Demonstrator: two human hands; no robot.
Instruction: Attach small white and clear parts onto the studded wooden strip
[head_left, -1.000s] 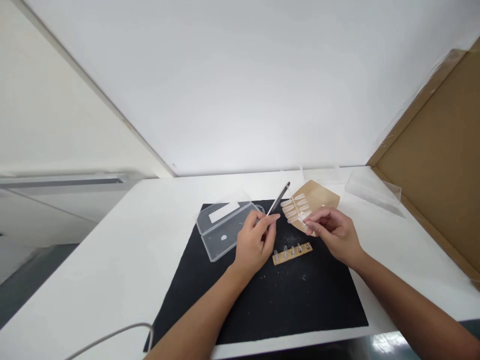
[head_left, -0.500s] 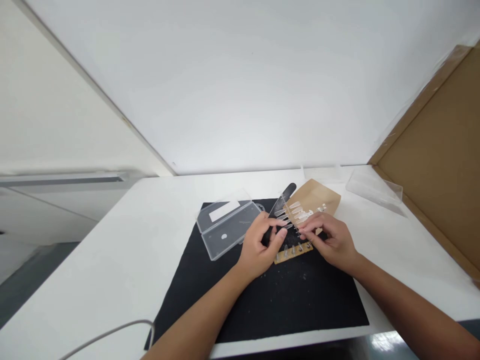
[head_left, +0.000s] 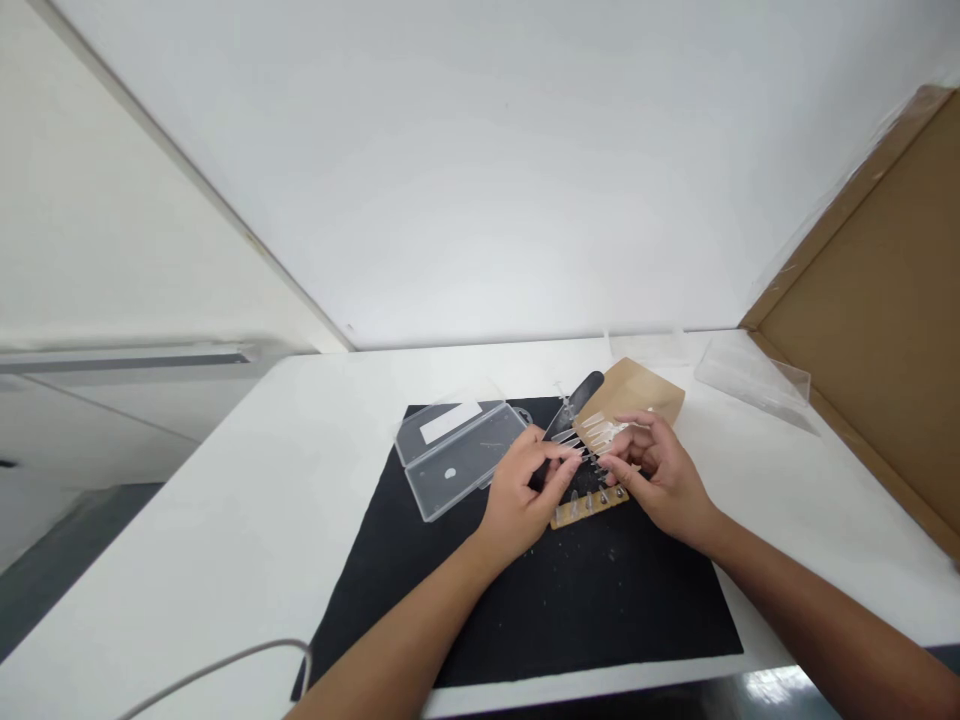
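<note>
Over the black mat, my left hand pinches thumb and forefinger together at a clear plastic nail tip. Facing it, my right hand has thumb and forefinger closed at the same clear piece, its other fingers curled above. Around the fingertips spreads a clear frame of several nail tips. Behind the left fingers runs a black nail file; whether that hand holds it too, I cannot tell. Just below both hands lies a tan strip with several small clear tips standing on it.
An open clear plastic case with a white label lies left of my hands. Brown paper carrying white bits is behind the right hand. The black mat has small crumbs. A clear cover and cardboard stand right.
The nail-tip frame has turned between my hands. My right fingers have lifted and spread a little, and the file's far end has shifted slightly right.
</note>
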